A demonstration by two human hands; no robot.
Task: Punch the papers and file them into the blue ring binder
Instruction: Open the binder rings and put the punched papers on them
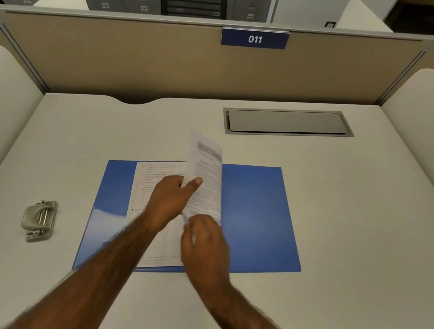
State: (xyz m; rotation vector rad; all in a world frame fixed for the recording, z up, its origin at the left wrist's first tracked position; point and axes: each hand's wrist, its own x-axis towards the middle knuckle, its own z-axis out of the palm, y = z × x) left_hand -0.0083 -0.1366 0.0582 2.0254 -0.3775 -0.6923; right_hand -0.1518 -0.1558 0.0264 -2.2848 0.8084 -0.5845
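The blue ring binder (253,212) lies open and flat in the middle of the desk. Printed papers (160,173) lie on its left half near the spine. One printed sheet (206,174) stands raised over the spine, blurred by motion. My left hand (170,199) pinches this sheet at its left edge, thumb on the front. My right hand (206,245) is at the sheet's lower edge, fingers curled; its grip is blurred. The binder rings are hidden behind hands and paper. A metal hole punch (39,220) sits on the desk to the left.
A grey cable hatch (286,122) is set into the white desk (368,210) at the back right. A tan partition (141,59) with a "011" label walls the back. White side dividers (428,122) flank the desk.
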